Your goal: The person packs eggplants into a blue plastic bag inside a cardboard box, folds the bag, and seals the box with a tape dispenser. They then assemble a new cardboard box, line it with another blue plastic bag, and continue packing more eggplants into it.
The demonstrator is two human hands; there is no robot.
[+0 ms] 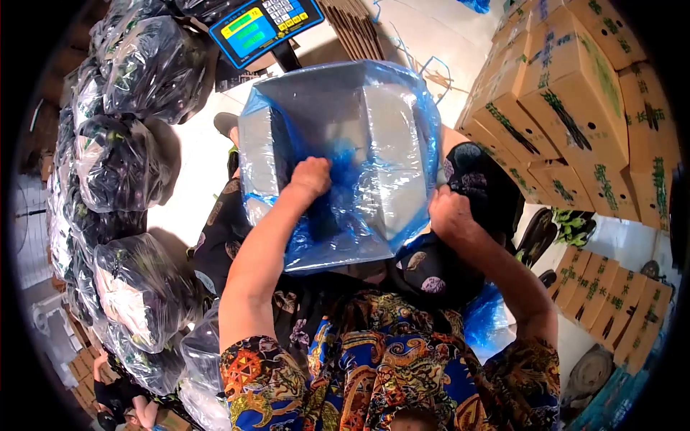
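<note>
In front of me, between my knees, stands an open cardboard box with a thin blue plastic bag (399,190) lining it and folded out over its flaps. My left hand (313,177) is inside the box opening, its fingers curled into a fist against the bunched blue film. At the box's right side, my right hand (449,210) is closed on the bag's outer edge. The fingertips of both hands are partly hidden. Crumpled blue film gathers in the middle of the box.
Stuffed clear plastic bags (151,72) with dark contents line the left. A digital scale display (262,32) stands behind the box, near flattened cardboard (352,29). Printed cartons (575,86) are stacked at right, with more cartons (611,302) below. Another person (118,395) is at lower left.
</note>
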